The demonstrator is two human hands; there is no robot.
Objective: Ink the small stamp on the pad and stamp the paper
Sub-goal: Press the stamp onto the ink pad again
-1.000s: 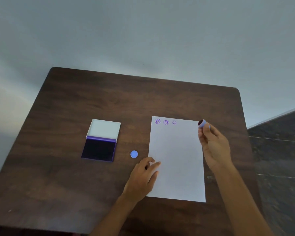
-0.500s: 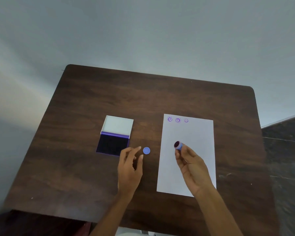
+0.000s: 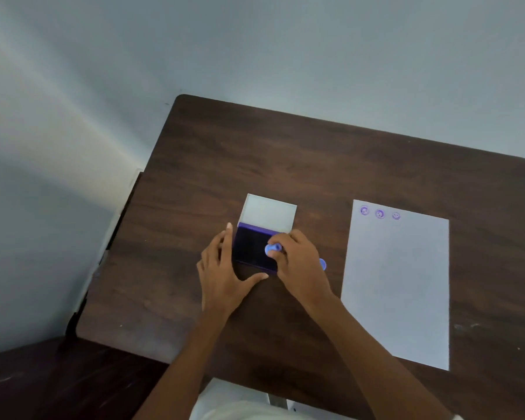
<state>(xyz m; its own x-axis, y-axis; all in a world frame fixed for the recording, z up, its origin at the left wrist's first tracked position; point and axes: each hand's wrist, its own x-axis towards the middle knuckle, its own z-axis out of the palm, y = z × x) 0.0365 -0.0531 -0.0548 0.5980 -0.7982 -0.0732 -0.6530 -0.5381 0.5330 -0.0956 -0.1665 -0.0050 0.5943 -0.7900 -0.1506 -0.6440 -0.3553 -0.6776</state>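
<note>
The open ink pad (image 3: 250, 248) lies mid-table, its dark purple pad toward me and its white lid (image 3: 269, 213) folded back. My right hand (image 3: 299, 265) holds the small blue stamp (image 3: 272, 248) pressed down on the pad. My left hand (image 3: 225, 269) rests flat against the pad's left and near edges, thumb along the front, bracing it. The white paper (image 3: 397, 283) lies to the right with three purple stamp marks (image 3: 379, 213) along its top edge.
A small blue round cap (image 3: 323, 264) lies on the dark wooden table (image 3: 285, 159) between pad and paper, partly hidden by my right hand. The table's left edge drops to a grey floor; the near edge is by my body.
My right hand carried the stamp left from over the paper down onto the ink pad. My left hand moved from near the paper to the pad's edge. The camera view shifted left.
</note>
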